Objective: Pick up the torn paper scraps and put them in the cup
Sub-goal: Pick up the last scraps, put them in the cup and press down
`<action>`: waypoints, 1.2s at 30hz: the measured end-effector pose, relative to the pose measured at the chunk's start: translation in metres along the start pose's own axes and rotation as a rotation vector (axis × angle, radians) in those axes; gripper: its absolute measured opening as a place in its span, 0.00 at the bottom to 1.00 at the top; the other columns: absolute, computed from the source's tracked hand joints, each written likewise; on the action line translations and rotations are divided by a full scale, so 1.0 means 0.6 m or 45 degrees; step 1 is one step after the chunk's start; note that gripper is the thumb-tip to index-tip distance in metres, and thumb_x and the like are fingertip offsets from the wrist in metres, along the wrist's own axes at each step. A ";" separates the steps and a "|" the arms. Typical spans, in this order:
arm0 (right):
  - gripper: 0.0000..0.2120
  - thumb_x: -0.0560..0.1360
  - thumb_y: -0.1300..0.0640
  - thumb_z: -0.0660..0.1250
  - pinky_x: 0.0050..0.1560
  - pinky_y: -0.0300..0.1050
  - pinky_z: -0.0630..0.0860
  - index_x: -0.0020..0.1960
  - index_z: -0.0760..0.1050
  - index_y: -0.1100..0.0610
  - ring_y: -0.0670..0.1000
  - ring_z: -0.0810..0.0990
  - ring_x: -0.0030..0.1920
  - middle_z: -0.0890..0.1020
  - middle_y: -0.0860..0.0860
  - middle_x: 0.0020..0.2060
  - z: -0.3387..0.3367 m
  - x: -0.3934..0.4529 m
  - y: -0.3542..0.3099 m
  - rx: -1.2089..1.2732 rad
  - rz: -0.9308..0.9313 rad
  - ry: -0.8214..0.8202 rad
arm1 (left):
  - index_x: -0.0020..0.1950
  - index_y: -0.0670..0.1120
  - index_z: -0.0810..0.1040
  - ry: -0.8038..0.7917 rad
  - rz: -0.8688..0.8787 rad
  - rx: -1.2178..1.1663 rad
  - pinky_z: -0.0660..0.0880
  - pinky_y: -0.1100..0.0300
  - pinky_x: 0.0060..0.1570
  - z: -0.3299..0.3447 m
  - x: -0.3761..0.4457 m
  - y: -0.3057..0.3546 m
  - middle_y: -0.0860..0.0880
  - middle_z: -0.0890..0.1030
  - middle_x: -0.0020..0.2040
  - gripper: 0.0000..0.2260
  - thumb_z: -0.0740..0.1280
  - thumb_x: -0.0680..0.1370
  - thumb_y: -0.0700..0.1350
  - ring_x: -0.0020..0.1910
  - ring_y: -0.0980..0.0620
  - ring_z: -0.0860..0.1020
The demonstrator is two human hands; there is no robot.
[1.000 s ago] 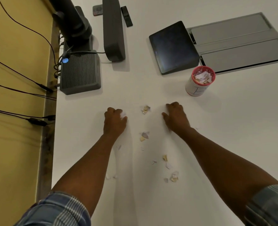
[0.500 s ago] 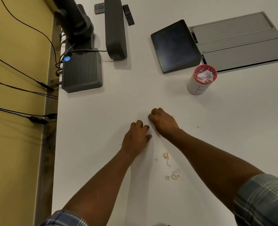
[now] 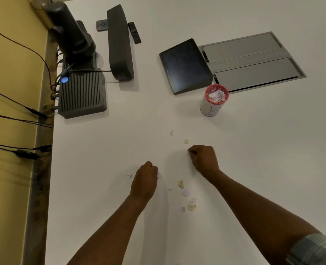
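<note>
Two hands on the white desk [image 3: 254,150], knuckles up, fingers curled under. Left hand [image 3: 144,181] is closed, with a bit of white paper [image 3: 159,173] showing at its fingertips; looks pinched, though the grip itself is hidden. Right hand [image 3: 203,159] is curled into a loose fist, fingertips down on the desk; cannot tell whether it holds anything.

Loose scraps counted on the desk, about eight:
- 1 white scrap [image 3: 129,176] just left of the left hand.
- 1 white scrap [image 3: 171,133] and 1 tan scrap [image 3: 186,141] beyond the right hand, the tan one close to its knuckles.
- Between the two forearms, nearer the person than the hands: 1 tan scrap [image 3: 180,184], 1 tiny white sliver [image 3: 169,189], 1 pale square scrap [image 3: 186,192], 1 crumpled tan and white piece [image 3: 192,204], 1 small grey bit [image 3: 183,209] just beside it.

1 cup [image 3: 213,101], red rim, white wall, upright, well beyond the right hand and slightly to its right; full of white and tan scraps, too many to count.

Beyond the cup: 1 dark tablet [image 3: 185,66]. Far beyond the left hand: 1 ribbed dark box [image 3: 82,94] with a blue light.
</note>
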State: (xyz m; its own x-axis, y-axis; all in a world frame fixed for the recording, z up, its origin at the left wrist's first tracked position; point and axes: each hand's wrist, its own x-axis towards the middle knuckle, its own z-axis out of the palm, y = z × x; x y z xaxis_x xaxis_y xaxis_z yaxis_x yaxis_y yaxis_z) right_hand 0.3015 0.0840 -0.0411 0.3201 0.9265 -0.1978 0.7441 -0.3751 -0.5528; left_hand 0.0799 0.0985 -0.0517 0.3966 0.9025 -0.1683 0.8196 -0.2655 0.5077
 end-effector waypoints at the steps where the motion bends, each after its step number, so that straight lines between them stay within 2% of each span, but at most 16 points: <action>1: 0.09 0.75 0.63 0.65 0.50 0.38 0.72 0.50 0.83 0.61 0.55 0.82 0.50 0.85 0.56 0.47 -0.019 0.008 0.001 0.114 0.081 0.043 | 0.40 0.38 0.81 -0.020 -0.024 0.005 0.72 0.56 0.41 -0.004 0.004 0.000 0.43 0.78 0.41 0.07 0.63 0.75 0.36 0.42 0.46 0.78; 3: 0.07 0.74 0.63 0.67 0.47 0.33 0.68 0.47 0.84 0.60 0.54 0.83 0.49 0.86 0.55 0.45 -0.066 0.035 -0.001 0.217 0.152 0.123 | 0.42 0.38 0.83 -0.067 -0.059 -0.014 0.72 0.57 0.42 -0.014 0.016 -0.004 0.41 0.81 0.42 0.06 0.65 0.73 0.35 0.43 0.44 0.80; 7: 0.09 0.76 0.58 0.65 0.54 0.42 0.75 0.52 0.82 0.58 0.56 0.81 0.53 0.84 0.56 0.51 -0.163 0.121 0.000 0.251 0.205 0.408 | 0.42 0.39 0.84 -0.101 -0.306 -0.318 0.76 0.61 0.44 -0.038 0.036 -0.002 0.42 0.85 0.40 0.04 0.70 0.71 0.35 0.41 0.48 0.82; 10: 0.10 0.78 0.59 0.64 0.47 0.37 0.75 0.55 0.81 0.59 0.55 0.82 0.52 0.83 0.57 0.53 -0.212 0.189 0.011 0.158 0.158 0.548 | 0.38 0.46 0.84 -0.118 -0.518 -0.688 0.78 0.61 0.39 -0.055 0.059 0.019 0.48 0.83 0.35 0.05 0.72 0.71 0.37 0.36 0.50 0.84; 12: 0.10 0.77 0.62 0.64 0.49 0.42 0.77 0.54 0.81 0.60 0.56 0.81 0.51 0.82 0.58 0.51 -0.227 0.225 0.012 0.079 0.072 0.563 | 0.37 0.47 0.83 -0.116 -0.574 -0.853 0.77 0.65 0.35 -0.065 0.085 0.040 0.50 0.82 0.35 0.06 0.73 0.71 0.37 0.34 0.50 0.84; 15: 0.13 0.73 0.62 0.70 0.53 0.48 0.78 0.57 0.77 0.61 0.58 0.80 0.51 0.79 0.60 0.52 -0.226 0.263 0.009 -0.133 0.000 0.405 | 0.37 0.46 0.84 -0.100 -0.538 -0.978 0.79 0.61 0.41 -0.080 0.135 0.088 0.49 0.83 0.34 0.05 0.73 0.71 0.38 0.35 0.50 0.84; 17: 0.23 0.69 0.60 0.75 0.54 0.51 0.78 0.60 0.71 0.61 0.59 0.79 0.53 0.79 0.60 0.54 -0.214 0.276 0.008 -0.191 0.007 0.243 | 0.36 0.47 0.83 -0.065 -0.468 -0.978 0.80 0.61 0.41 -0.091 0.172 0.122 0.50 0.83 0.34 0.06 0.73 0.72 0.38 0.35 0.50 0.84; 20: 0.27 0.69 0.57 0.75 0.48 0.53 0.78 0.63 0.67 0.59 0.61 0.80 0.51 0.80 0.60 0.52 -0.204 0.284 0.008 -0.414 0.000 0.145 | 0.35 0.47 0.82 0.006 -0.389 -0.939 0.79 0.65 0.35 -0.102 0.223 0.163 0.53 0.82 0.30 0.08 0.72 0.72 0.38 0.33 0.53 0.83; 23: 0.24 0.70 0.56 0.74 0.47 0.51 0.77 0.62 0.72 0.59 0.61 0.80 0.51 0.79 0.59 0.52 -0.202 0.294 0.006 -0.594 0.011 0.051 | 0.33 0.50 0.81 0.089 -0.345 -0.845 0.75 0.70 0.31 -0.108 0.264 0.187 0.54 0.82 0.30 0.09 0.73 0.72 0.40 0.30 0.57 0.82; 26: 0.18 0.72 0.58 0.71 0.44 0.48 0.74 0.59 0.75 0.63 0.60 0.80 0.49 0.80 0.60 0.50 -0.205 0.305 -0.003 -0.558 0.084 -0.074 | 0.34 0.50 0.80 0.126 -0.331 -0.788 0.73 0.73 0.29 -0.109 0.292 0.205 0.52 0.82 0.34 0.09 0.72 0.73 0.41 0.30 0.60 0.82; 29: 0.16 0.74 0.59 0.70 0.48 0.48 0.76 0.60 0.75 0.63 0.59 0.80 0.49 0.80 0.59 0.51 -0.219 0.308 -0.004 -0.557 0.019 -0.147 | 0.35 0.49 0.80 0.119 -0.293 -0.730 0.73 0.74 0.28 -0.107 0.308 0.224 0.52 0.82 0.34 0.07 0.72 0.73 0.42 0.30 0.60 0.82; 31: 0.17 0.72 0.58 0.71 0.52 0.49 0.78 0.60 0.77 0.61 0.58 0.80 0.51 0.81 0.58 0.52 -0.235 0.299 0.001 -0.546 -0.052 -0.097 | 0.38 0.48 0.81 0.101 -0.221 -0.646 0.72 0.73 0.30 -0.106 0.317 0.244 0.52 0.82 0.35 0.05 0.72 0.74 0.43 0.33 0.59 0.82; 33: 0.13 0.72 0.59 0.71 0.54 0.50 0.79 0.57 0.81 0.59 0.57 0.81 0.52 0.82 0.58 0.53 -0.251 0.281 0.010 -0.446 -0.078 0.014 | 0.42 0.44 0.83 0.102 -0.089 -0.518 0.74 0.72 0.33 -0.102 0.332 0.272 0.49 0.83 0.37 0.03 0.70 0.75 0.42 0.34 0.57 0.82; 36: 0.10 0.75 0.63 0.66 0.49 0.39 0.76 0.53 0.83 0.58 0.50 0.81 0.47 0.84 0.56 0.51 -0.267 0.233 0.031 -0.066 -0.012 0.215 | 0.45 0.41 0.84 0.112 0.214 -0.190 0.79 0.60 0.40 -0.084 0.369 0.322 0.44 0.84 0.40 0.05 0.68 0.74 0.39 0.39 0.49 0.81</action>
State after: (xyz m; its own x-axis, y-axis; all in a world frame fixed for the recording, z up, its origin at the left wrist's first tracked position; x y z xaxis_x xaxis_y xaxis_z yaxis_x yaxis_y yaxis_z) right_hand 0.4542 0.2018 0.0505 0.4038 0.9134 -0.0518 0.7752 -0.3717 -0.5108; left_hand 0.3048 0.2641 0.0518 0.4794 0.8776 0.0000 0.6725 -0.3673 0.6425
